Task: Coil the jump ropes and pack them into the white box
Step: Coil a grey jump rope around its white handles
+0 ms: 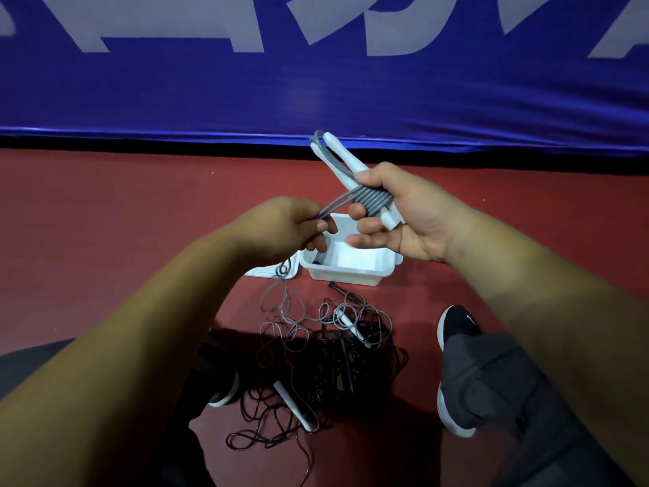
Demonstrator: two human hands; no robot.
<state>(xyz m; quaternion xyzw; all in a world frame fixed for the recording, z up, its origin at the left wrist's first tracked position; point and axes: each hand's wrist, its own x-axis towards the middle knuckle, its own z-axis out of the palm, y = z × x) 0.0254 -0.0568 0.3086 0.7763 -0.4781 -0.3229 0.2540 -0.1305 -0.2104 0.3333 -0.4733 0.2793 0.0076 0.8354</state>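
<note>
With our right grip curled round the white handles and our left grip pinching the gray rope taut, any slack could unravel the wraps.

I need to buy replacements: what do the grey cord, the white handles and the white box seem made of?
Grey cord: probably PVC or rubber, smooth, matte; it bends into tight wraps. White handles: apparently hard plastic, smooth, faint sheen. White box: likely thin moulded plastic; flanged rim.
</note>
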